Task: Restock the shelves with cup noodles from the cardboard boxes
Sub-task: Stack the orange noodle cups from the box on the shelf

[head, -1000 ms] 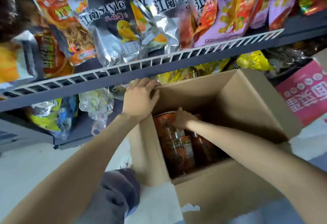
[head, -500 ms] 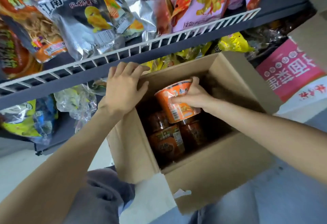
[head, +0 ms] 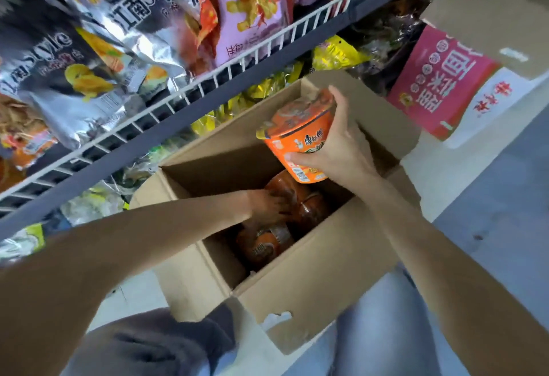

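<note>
Two hands: both busy at the cardboard box [head: 312, 280]
Right hand [head: 338, 144]: grips orange noodle cup [head: 297, 135] above box
Left hand [head: 267, 206]: down among cups in box [head: 264, 245], grip unclear

Bare forearms, no sleeves, light blue jeans [head: 386, 331], dark grey fuzzy slipper [head: 154, 343]

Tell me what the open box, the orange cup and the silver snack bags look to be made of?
Box: brown corrugated cardboard, matte, with a torn flap edge. Orange noodle cup in the right hand: printed paper or plastic, can't tell, seemingly shrink-wrapped, slightly glossy. Silver snack bags: crinkled foil-like film, mirror shine.
</note>
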